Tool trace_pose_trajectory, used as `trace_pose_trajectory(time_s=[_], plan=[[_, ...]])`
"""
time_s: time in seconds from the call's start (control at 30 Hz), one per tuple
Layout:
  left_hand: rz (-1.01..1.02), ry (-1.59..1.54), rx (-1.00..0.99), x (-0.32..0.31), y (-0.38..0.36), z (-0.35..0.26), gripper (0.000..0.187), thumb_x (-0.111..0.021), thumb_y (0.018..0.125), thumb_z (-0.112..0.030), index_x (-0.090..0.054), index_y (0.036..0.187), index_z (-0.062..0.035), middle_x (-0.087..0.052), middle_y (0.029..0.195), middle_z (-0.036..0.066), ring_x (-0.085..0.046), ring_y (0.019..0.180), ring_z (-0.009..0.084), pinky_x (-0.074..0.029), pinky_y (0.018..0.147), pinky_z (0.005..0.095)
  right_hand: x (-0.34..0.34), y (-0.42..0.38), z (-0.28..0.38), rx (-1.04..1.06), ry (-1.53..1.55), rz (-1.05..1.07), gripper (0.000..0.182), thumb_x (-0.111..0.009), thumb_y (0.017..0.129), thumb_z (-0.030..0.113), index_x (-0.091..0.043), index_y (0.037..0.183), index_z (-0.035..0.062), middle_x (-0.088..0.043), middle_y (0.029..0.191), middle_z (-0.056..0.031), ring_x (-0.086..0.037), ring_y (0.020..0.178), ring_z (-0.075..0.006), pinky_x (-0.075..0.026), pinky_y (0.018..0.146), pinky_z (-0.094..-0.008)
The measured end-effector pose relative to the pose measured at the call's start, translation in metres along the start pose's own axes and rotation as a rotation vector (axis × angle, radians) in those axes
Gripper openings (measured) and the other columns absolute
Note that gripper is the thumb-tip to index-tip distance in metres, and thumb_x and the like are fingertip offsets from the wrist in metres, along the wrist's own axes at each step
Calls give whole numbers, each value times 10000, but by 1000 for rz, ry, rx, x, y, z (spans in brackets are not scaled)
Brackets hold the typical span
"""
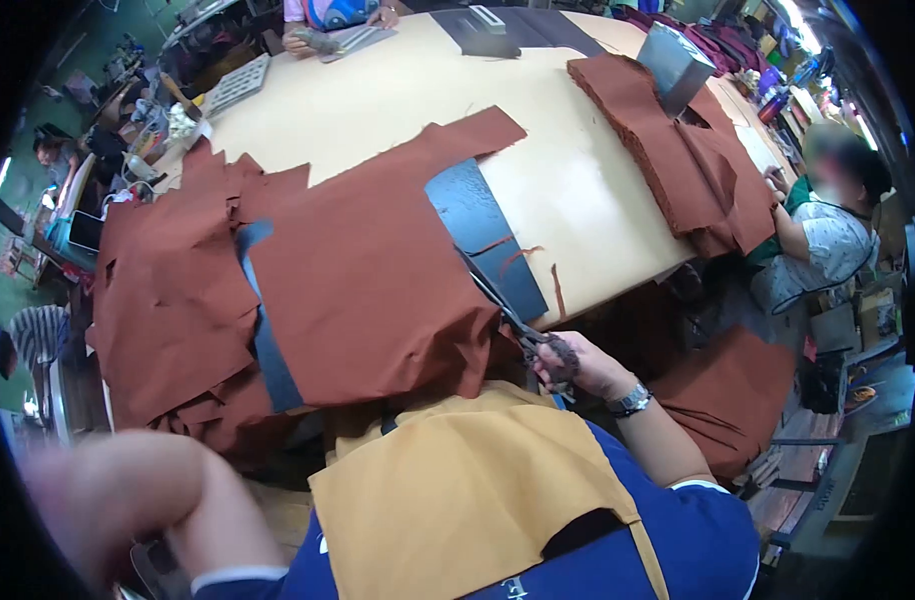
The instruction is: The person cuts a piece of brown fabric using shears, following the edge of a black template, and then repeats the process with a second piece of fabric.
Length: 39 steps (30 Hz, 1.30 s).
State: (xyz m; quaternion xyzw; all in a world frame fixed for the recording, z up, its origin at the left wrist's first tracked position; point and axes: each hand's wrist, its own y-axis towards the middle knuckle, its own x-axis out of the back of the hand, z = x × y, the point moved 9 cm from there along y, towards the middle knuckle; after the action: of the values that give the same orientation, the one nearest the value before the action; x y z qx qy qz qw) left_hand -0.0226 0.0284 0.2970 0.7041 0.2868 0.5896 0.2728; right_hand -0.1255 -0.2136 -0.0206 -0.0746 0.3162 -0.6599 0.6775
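My right hand (566, 364) is closed around the dark-wrapped handles of a pair of scissors (500, 298). Their blades point up and left, along the right edge of a reddish-brown fabric piece (368, 270). Beneath that fabric lies a shiny blue sheet (488, 225), showing on both sides of it. Thin brown fabric scraps (558, 290) lie by the sheet's right edge. Off to the lower left, my left hand (58, 495) is smeared by motion, away from the cloth, and its fingers cannot be made out.
A heap of brown fabric (173, 290) covers the table's left end. More brown cloth (668, 150) lies at the right under a metal block (675, 62). One person (818, 235) sits at the right; another person's hand (300, 42) rests at the far edge of the table (348, 110).
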Motion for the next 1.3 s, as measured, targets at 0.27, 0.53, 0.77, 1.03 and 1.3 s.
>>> trace_pose_trajectory(time_s=[0.27, 0.53, 0.77, 1.03, 1.3], plan=[[551, 285, 771, -224, -143, 165, 970, -593, 759, -685, -251, 1496, -157, -154, 1558, 187, -105, 1444, 378, -83, 1091, 660, 8, -3, -1, -4, 28, 13, 378, -613, 912, 412, -578, 910, 36, -587, 752, -18, -580, 586, -108, -494, 550, -236], [590, 289, 775, -234, -151, 147, 1039, -550, 710, -774, -293, 1482, -128, -168, 1547, 208, -100, 1444, 376, -74, 1075, 688, -7, 19, 14, 57, -60, 24, 357, -603, 923, 395, -574, 895, 40, -572, 744, -9, -569, 610, -89, -501, 571, -232], [578, 296, 787, -231, -157, 140, 1030, -553, 713, -769, -303, 1478, -128, -171, 1548, 206, -98, 1446, 370, -74, 1077, 682, -9, 22, 11, 37, -18, -5, 281, -629, 915, 326, -579, 888, 51, -560, 751, 4, -557, 610, -77, -493, 573, -226], [582, 318, 819, -229, -157, 137, 1019, -588, 710, -736, -287, 1487, -148, -162, 1557, 185, -101, 1448, 360, -83, 1079, 677, -3, 19, -5, 54, -52, 38, 272, -642, 908, 269, -601, 1030, 29, -564, 753, 25, -550, 589, -66, -461, 562, -204], [609, 288, 785, -234, -155, 118, 1034, -586, 705, -742, -287, 1483, -131, -145, 1557, 195, -84, 1447, 370, -89, 1057, 706, -17, 19, 14, 2, -50, -24, 173, -639, 910, 256, -593, 877, 93, -548, 748, 53, -519, 584, -36, -412, 529, -196]])
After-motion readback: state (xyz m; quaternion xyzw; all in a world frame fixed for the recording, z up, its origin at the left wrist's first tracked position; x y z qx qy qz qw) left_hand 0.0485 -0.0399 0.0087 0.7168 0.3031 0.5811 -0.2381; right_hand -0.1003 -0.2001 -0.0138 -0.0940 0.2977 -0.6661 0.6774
